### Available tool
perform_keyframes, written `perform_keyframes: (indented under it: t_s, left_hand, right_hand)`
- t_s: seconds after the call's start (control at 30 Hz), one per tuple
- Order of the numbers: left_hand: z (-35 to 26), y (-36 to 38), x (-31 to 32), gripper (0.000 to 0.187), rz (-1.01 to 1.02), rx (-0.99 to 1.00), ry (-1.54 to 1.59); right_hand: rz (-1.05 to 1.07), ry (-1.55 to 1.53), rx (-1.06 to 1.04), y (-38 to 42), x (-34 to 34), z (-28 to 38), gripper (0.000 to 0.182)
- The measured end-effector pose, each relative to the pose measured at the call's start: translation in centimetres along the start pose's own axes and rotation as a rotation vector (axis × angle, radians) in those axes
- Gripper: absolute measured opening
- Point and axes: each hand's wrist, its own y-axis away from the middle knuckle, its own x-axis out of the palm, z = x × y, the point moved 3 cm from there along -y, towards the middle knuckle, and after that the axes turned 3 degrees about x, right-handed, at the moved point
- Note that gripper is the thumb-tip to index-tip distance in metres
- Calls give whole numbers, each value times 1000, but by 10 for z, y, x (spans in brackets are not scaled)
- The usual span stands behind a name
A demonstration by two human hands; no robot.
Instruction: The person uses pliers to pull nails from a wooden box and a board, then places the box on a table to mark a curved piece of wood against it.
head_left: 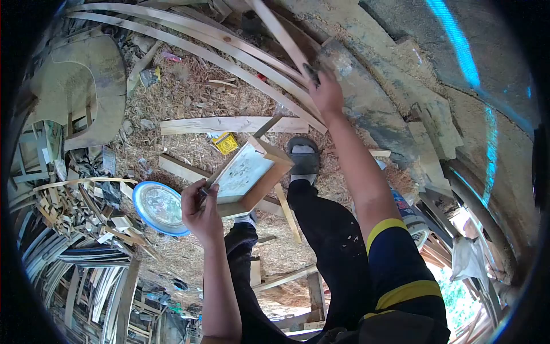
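Note:
My left hand [200,207] is closed at the near left corner of a shallow wooden box [268,182] with a pale, speckled panel inside; a small dark item shows between the fingers, too small to name. The box is tilted above the floor, in front of my legs. Farther up and to the right, my right hand [327,94] is stretched out, its fingers closed around a dark object that I cannot make out. That object is against the end of a long wooden strip [281,35]. The fingertips of my right hand are partly hidden.
Wood shavings cover the floor [195,94]. Long boards [212,51] curve across the top. A blue-rimmed round basin [162,208] stands left of the box, near a yellow packet [224,143]. Scrap wood [63,215] is piled at the left. My sandalled foot [303,156] is beside the box.

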Motion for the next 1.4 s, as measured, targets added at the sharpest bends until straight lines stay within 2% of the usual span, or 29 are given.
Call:
perform_keyframes:
  t_s: [0.03,0.07,0.13,0.23,0.37,0.43,0.53,0.7,0.87,1.03,1.07,1.13,1.3,1.4]
  left_hand:
    - [2,-1,1,25,0,-20,24]
    - [1,-2,0,25,1,-18,27]
    - [1,-4,1,25,12,-1,-25]
    - [1,-10,0,24,-2,9,-66]
    - [3,-16,-1,23,-62,29,-29]
    - [1,-18,-1,23,-93,21,-28]
    - [-5,-20,0,24,-107,5,27]
    - [-5,-19,-1,24,-103,21,50]
    - [-8,-16,0,20,-70,58,-56]
    - [3,-14,4,20,-67,64,-32]
    - [2,-13,5,20,-60,63,-53]
    - [4,-13,5,21,-53,85,-98]
    - [5,-7,1,22,-26,91,-144]
    - [9,-5,-7,22,-10,94,-153]
  right_hand:
    - [-135,-16,-62,0,-10,1,39]
    - [-138,-15,-62,-2,-15,0,39]
    - [-212,-44,86,-8,-29,-7,36]
    - [-160,24,144,-16,-36,-6,35]
    - [-301,107,30,-18,-35,7,36]
    - [-167,138,52,-23,-30,11,44]
    - [-93,121,113,-24,-27,26,50]
    - [-45,153,151,-27,-15,26,49]
    - [-70,191,207,-34,-9,19,47]
    - [15,148,98,-28,-4,10,45]
    - [15,147,103,-29,-1,5,45]
    - [-43,163,-18,-25,0,4,41]
    - [28,32,52,-14,-29,-1,34]
    - [-60,45,-13,-4,-45,-15,34]
